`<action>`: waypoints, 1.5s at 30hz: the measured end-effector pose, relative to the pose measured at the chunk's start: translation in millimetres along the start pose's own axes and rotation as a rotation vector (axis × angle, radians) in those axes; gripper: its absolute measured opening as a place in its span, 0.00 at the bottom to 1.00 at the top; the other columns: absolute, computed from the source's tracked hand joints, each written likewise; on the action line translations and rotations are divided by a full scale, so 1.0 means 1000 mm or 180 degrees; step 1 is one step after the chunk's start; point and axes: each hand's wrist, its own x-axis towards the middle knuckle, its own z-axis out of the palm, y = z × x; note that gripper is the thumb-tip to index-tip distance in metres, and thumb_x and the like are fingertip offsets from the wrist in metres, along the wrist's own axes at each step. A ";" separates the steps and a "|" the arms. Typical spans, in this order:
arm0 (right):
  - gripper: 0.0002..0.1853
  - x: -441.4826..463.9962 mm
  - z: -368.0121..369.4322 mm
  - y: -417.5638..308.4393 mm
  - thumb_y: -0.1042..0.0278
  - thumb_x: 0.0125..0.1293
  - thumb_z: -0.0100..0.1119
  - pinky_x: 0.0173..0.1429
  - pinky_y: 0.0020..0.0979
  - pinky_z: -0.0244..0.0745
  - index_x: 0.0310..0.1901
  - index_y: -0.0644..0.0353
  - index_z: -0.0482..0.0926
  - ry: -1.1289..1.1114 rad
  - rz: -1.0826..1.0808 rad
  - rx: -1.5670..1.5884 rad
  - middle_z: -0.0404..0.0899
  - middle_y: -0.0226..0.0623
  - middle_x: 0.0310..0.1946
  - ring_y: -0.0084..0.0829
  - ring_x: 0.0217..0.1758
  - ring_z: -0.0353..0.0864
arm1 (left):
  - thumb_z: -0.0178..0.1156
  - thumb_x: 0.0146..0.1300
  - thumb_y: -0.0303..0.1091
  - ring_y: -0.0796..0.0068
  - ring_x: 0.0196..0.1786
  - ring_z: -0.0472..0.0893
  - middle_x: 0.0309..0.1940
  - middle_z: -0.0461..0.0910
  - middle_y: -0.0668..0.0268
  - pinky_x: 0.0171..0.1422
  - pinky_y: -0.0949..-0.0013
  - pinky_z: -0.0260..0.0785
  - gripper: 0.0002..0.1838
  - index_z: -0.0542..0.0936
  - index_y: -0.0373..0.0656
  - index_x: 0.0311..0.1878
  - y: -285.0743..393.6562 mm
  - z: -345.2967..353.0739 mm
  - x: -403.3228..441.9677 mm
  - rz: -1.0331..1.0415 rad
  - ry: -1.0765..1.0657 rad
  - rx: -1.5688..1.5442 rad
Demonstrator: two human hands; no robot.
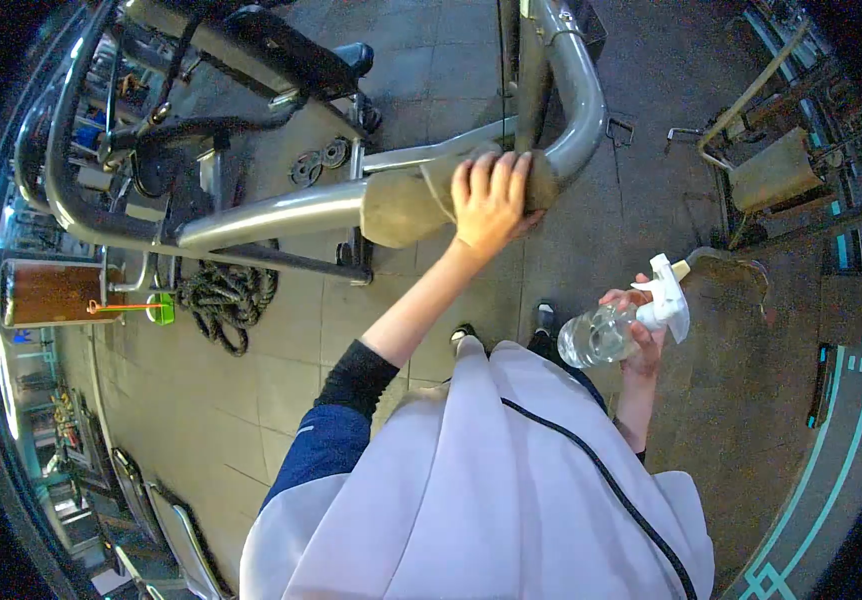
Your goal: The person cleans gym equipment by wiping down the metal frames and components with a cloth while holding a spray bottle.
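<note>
My left hand [492,200] presses a greyish-brown cloth [401,207] onto the curved metal bar [281,215] of a gym machine, its fingers wrapped over the bar near the bend. Part of the cloth hangs below the bar, to the left of the hand. Lower down on the right, my right hand [641,330] holds a clear spray bottle [594,337] with a white trigger head [665,298]. The bottle is tilted, its base toward the left, and stays apart from the bar.
A coiled black rope [229,300] lies on the tiled floor [281,385] at left, near a brown cylinder [61,293] and a green container [161,309]. Weight plates [321,163] are behind the bar. Another machine [776,172] stands at right.
</note>
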 end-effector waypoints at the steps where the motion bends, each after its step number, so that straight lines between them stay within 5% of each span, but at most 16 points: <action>1: 0.42 0.003 -0.007 -0.002 0.56 0.47 0.70 0.50 0.40 0.74 0.62 0.61 0.60 -0.0001 -0.0001 -0.0001 0.73 0.34 0.36 0.41 0.46 0.76 | 0.69 0.30 0.60 0.67 0.52 0.71 0.47 0.73 0.69 0.59 0.56 0.58 0.46 0.71 0.47 0.56 0.014 0.006 0.011 -0.0143 -0.0179 0.0173; 4: 0.41 0.010 -0.026 -0.014 0.56 0.49 0.69 0.50 0.39 0.74 0.62 0.63 0.59 -0.0021 -0.0055 -0.0148 0.74 0.35 0.36 0.41 0.47 0.76 | 0.73 0.33 0.57 0.66 0.42 0.77 0.37 0.77 0.65 0.45 0.62 0.69 0.36 0.73 0.44 0.42 0.054 0.013 0.059 -0.0903 -0.1255 0.0337; 6: 0.43 0.018 -0.028 -0.024 0.57 0.47 0.72 0.51 0.38 0.72 0.61 0.66 0.59 0.0081 0.0046 -0.0060 0.75 0.33 0.34 0.37 0.46 0.77 | 0.73 0.35 0.56 0.64 0.39 0.80 0.33 0.80 0.63 0.41 0.61 0.73 0.31 0.74 0.43 0.37 0.067 0.023 0.081 -0.1302 -0.1268 0.0238; 12: 0.42 0.052 -0.050 -0.042 0.55 0.57 0.65 0.51 0.35 0.73 0.65 0.69 0.56 -0.0505 0.0044 -0.1147 0.78 0.39 0.41 0.35 0.46 0.78 | 0.72 0.37 0.53 0.59 0.35 0.83 0.29 0.82 0.57 0.38 0.60 0.76 0.27 0.77 0.39 0.32 0.053 0.026 0.104 -0.1570 -0.1672 -0.0538; 14: 0.36 0.067 -0.056 -0.036 0.59 0.61 0.61 0.52 0.34 0.73 0.65 0.69 0.58 -0.0709 0.0042 -0.1336 0.80 0.40 0.41 0.32 0.46 0.79 | 0.71 0.34 0.55 0.57 0.34 0.83 0.30 0.82 0.54 0.38 0.58 0.76 0.31 0.79 0.37 0.34 0.043 0.014 0.100 -0.1623 -0.1945 -0.0513; 16: 0.30 0.081 -0.058 -0.031 0.71 0.62 0.56 0.48 0.30 0.74 0.65 0.64 0.57 -0.1071 0.0038 -0.0907 0.72 0.42 0.55 0.31 0.47 0.79 | 0.71 0.31 0.58 0.57 0.35 0.83 0.31 0.82 0.55 0.39 0.57 0.76 0.35 0.81 0.41 0.40 0.029 -0.005 0.094 -0.1595 -0.2392 -0.0492; 20: 0.25 0.109 -0.044 -0.043 0.71 0.66 0.50 0.46 0.34 0.74 0.64 0.62 0.59 -0.1509 0.0489 -0.0952 0.69 0.40 0.58 0.32 0.44 0.79 | 0.72 0.28 0.63 0.58 0.37 0.82 0.32 0.83 0.58 0.41 0.58 0.73 0.38 0.81 0.47 0.43 -0.006 -0.032 0.055 -0.1210 -0.1943 -0.0651; 26: 0.19 0.132 -0.027 -0.023 0.70 0.65 0.50 0.45 0.32 0.75 0.57 0.64 0.66 -0.1693 0.0669 0.0018 0.76 0.41 0.42 0.32 0.42 0.78 | 0.73 0.23 0.62 0.64 0.40 0.81 0.36 0.82 0.66 0.47 0.60 0.69 0.36 0.81 0.49 0.37 -0.018 -0.029 0.028 -0.0596 -0.0702 -0.0253; 36: 0.19 0.146 -0.016 -0.014 0.64 0.64 0.54 0.43 0.30 0.77 0.54 0.63 0.70 -0.1188 0.0897 -0.0308 0.80 0.37 0.36 0.27 0.41 0.80 | 0.73 0.20 0.59 0.65 0.40 0.81 0.33 0.82 0.66 0.47 0.61 0.69 0.33 0.82 0.48 0.33 -0.016 -0.028 0.026 -0.0763 -0.0707 -0.0288; 45: 0.24 0.203 -0.024 -0.023 0.53 0.62 0.53 0.40 0.33 0.79 0.52 0.63 0.72 -0.0943 0.1053 -0.0362 0.80 0.41 0.35 0.34 0.37 0.82 | 0.73 0.19 0.56 0.66 0.40 0.81 0.34 0.83 0.67 0.47 0.62 0.69 0.33 0.81 0.49 0.34 -0.018 -0.023 0.025 -0.0731 -0.0621 -0.0341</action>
